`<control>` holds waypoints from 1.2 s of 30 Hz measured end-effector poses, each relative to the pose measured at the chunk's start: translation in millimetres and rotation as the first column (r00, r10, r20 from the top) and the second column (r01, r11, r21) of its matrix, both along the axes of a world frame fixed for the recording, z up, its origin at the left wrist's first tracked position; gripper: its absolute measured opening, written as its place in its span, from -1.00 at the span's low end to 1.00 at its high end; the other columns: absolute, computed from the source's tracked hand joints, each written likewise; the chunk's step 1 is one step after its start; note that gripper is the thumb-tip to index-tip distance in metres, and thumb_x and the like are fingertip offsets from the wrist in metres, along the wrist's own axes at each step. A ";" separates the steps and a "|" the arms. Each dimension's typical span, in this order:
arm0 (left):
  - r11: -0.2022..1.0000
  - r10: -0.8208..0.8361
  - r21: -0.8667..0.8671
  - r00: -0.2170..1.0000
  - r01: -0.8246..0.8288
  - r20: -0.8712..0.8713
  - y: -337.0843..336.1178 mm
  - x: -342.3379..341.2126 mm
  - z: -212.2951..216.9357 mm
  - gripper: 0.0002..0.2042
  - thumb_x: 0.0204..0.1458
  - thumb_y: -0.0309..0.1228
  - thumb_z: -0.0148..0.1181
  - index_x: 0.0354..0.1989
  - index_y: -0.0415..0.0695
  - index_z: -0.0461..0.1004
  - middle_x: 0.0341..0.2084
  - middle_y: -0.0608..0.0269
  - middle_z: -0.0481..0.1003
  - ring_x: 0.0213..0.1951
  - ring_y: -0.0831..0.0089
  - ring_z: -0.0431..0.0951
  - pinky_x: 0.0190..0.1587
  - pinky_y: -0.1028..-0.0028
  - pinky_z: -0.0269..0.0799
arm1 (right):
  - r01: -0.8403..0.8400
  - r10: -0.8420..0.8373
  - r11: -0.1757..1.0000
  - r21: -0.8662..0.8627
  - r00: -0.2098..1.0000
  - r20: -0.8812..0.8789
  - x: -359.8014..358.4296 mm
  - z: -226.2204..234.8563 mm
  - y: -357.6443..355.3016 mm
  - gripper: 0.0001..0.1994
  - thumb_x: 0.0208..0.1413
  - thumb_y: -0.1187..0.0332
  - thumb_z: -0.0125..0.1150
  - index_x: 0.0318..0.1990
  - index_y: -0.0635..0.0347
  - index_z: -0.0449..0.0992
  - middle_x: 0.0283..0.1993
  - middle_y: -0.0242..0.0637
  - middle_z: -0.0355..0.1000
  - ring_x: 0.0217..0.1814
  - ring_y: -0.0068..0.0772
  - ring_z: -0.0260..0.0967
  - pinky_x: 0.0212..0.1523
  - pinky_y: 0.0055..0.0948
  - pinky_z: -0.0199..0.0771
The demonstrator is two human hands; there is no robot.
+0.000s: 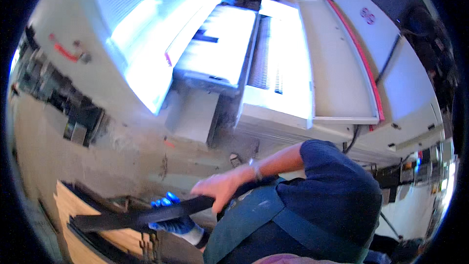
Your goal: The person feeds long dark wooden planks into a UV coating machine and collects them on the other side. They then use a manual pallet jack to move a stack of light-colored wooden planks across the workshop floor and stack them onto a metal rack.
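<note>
A long, flat black bar (pixel 132 218) lies slantwise across the front of my body, its far end out to the left. My right hand (pixel 220 188), bare and with a band at the wrist, is wrapped over the bar from above. Farther left, my left hand (pixel 178 222) wears a blue glove and closes round the bar from beneath, its fingertips showing above the upper edge. The bar's right end runs under my right forearm and is partly hidden. Below the bar's left end are more black strips (pixel 105 252) and pale wooden boards (pixel 66 210).
Ahead stands a white machine with a brightly lit bed (pixel 215 49) and a ribbed section (pixel 261 58). A large panel with a red edge (pixel 359 58) stands open at right. A grey box (pixel 193 115) sits beneath the bed. Metal hooks (pixel 149 244) hang near the boards.
</note>
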State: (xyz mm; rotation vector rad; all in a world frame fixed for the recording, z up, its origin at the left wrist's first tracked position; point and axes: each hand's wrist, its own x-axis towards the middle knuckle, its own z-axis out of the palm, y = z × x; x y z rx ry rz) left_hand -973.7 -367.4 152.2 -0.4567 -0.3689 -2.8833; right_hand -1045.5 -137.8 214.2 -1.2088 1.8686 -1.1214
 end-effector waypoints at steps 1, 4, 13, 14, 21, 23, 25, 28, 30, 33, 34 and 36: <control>0.996 -0.087 -0.019 0.990 0.085 -0.110 6.9 -0.7 8.6 -0.27 0.22 0.07 0.11 0.38 -0.24 0.18 0.34 0.10 0.31 0.37 0.22 0.27 0.49 0.00 -0.09 | 0.047 -0.040 0.998 0.047 0.991 -0.130 10.9 18.7 -12.9 -0.22 -0.23 0.02 0.46 0.06 0.38 0.25 -0.11 0.19 0.39 -0.02 0.25 0.43 0.01 0.05 0.44; 0.991 -0.129 -0.044 0.990 0.126 -0.059 27.3 -1.0 20.9 -0.29 0.21 0.02 0.13 0.38 -0.23 0.18 0.33 0.07 0.30 0.35 0.20 0.28 0.48 0.02 -0.05 | 0.219 -0.202 0.968 0.120 0.970 -0.139 39.0 23.7 -31.0 -0.31 -0.21 0.17 0.44 0.00 0.42 0.23 -0.21 0.18 0.43 -0.09 0.34 0.43 -0.16 0.14 0.44; 0.367 0.542 -0.929 0.802 0.044 0.252 45.6 3.8 55.6 -0.33 0.20 -0.11 0.20 0.41 -0.18 0.17 0.32 0.00 0.27 0.31 0.16 0.30 0.43 0.08 0.06 | 0.213 -0.199 0.977 0.008 0.927 -0.318 -15.5 61.5 -7.1 -0.51 -0.22 0.34 0.38 -0.15 0.35 0.27 -0.30 0.10 0.45 -0.18 0.24 0.46 -0.26 0.07 0.45; 0.212 0.584 -0.975 0.791 0.071 0.184 44.6 12.4 68.5 -0.33 0.20 -0.13 0.20 0.41 -0.18 0.17 0.32 -0.01 0.26 0.30 0.16 0.31 0.43 0.09 0.07 | 0.183 -0.165 0.983 0.013 0.912 -0.375 -30.5 79.4 -7.2 -0.51 -0.23 0.34 0.38 -0.16 0.35 0.27 -0.32 0.08 0.45 -0.21 0.21 0.47 -0.26 0.06 0.46; -0.449 -0.180 -0.663 0.788 -0.598 -0.589 79.1 -31.3 236.2 -0.42 0.07 -0.04 0.30 0.03 -0.37 0.51 -0.02 -0.12 0.55 0.06 -0.08 0.53 0.10 -0.07 0.44 | 0.107 -0.104 0.993 -0.054 0.550 -0.828 -141.2 142.3 72.9 -0.62 -0.26 0.39 0.38 -0.31 0.28 0.31 -0.39 -0.14 0.44 -0.31 -0.06 0.51 -0.33 -0.14 0.46; -0.533 -0.168 -0.324 0.473 -0.782 -0.865 86.0 -57.0 252.2 -0.40 0.07 -0.04 0.30 0.07 -0.35 0.48 0.05 -0.13 0.51 0.11 -0.15 0.48 0.18 -0.13 0.34 | 0.068 -0.064 0.997 -0.036 0.467 -0.882 -162.3 152.5 99.0 -0.64 -0.25 0.39 0.38 -0.33 0.27 0.31 -0.39 -0.16 0.44 -0.30 -0.10 0.51 -0.32 -0.18 0.46; -0.798 -0.131 -0.328 0.677 -0.506 -0.725 103.6 -80.6 274.6 -0.24 0.00 0.11 0.33 0.19 -0.30 0.39 0.18 -0.14 0.41 0.23 -0.15 0.36 0.31 -0.19 0.11 | 0.069 -0.054 0.997 -0.030 0.378 -0.924 -179.7 151.7 138.4 -0.65 -0.24 0.38 0.39 -0.34 0.26 0.31 -0.40 -0.18 0.43 -0.30 -0.15 0.51 -0.30 -0.21 0.46; -0.903 -0.318 -0.024 0.705 -0.428 -0.634 125.3 -115.6 266.5 -0.23 -0.04 0.15 0.33 0.19 -0.25 0.41 0.13 -0.17 0.44 0.12 -0.10 0.47 0.20 -0.09 0.32 | 0.051 -0.011 0.999 0.008 0.362 -0.932 -212.5 138.1 178.9 -0.62 -0.29 0.37 0.43 -0.35 0.23 0.31 -0.43 -0.23 0.40 -0.31 -0.17 0.50 -0.27 -0.21 0.47; -0.956 -0.225 -0.058 0.849 -0.287 -0.479 134.7 -128.7 233.5 -0.07 -0.08 -0.11 0.45 0.41 -0.27 0.10 0.25 -0.08 0.33 0.27 0.01 0.33 0.43 0.04 0.07 | 0.052 0.010 0.998 0.033 0.385 -0.923 -227.1 127.4 204.8 -0.61 -0.33 0.40 0.44 -0.36 0.23 0.31 -0.44 -0.24 0.41 -0.33 -0.16 0.50 -0.27 -0.22 0.47; -0.950 -0.167 -0.209 0.942 -0.232 -0.290 152.5 -166.8 224.1 -0.03 -0.11 -0.03 0.46 0.41 -0.29 0.09 0.21 -0.12 0.35 0.22 0.02 0.38 0.40 0.01 0.08 | 0.089 0.030 0.994 0.070 0.387 -0.922 -242.7 108.7 242.8 -0.61 -0.34 0.42 0.44 -0.37 0.24 0.32 -0.45 -0.24 0.40 -0.34 -0.17 0.49 -0.30 -0.23 0.48; -0.938 -0.137 -0.282 0.964 -0.200 -0.229 159.4 -176.7 220.3 0.00 -0.14 -0.04 0.48 0.41 -0.29 0.08 0.20 -0.13 0.35 0.20 0.01 0.39 0.38 0.01 0.11 | 0.104 0.066 0.987 0.121 0.421 -0.905 -246.7 102.4 252.4 -0.62 -0.34 0.43 0.43 -0.37 0.25 0.32 -0.45 -0.23 0.42 -0.34 -0.18 0.50 -0.30 -0.24 0.49; -0.928 -0.226 -0.235 0.938 -0.289 -0.263 175.7 -188.3 199.6 0.00 -0.15 -0.01 0.48 0.40 -0.31 0.10 0.21 -0.15 0.34 0.21 0.03 0.38 0.37 0.02 0.13 | 0.110 0.076 0.985 0.136 0.432 -0.899 -258.6 87.8 269.5 -0.62 -0.34 0.43 0.44 -0.36 0.26 0.34 -0.45 -0.23 0.43 -0.34 -0.19 0.51 -0.30 -0.24 0.50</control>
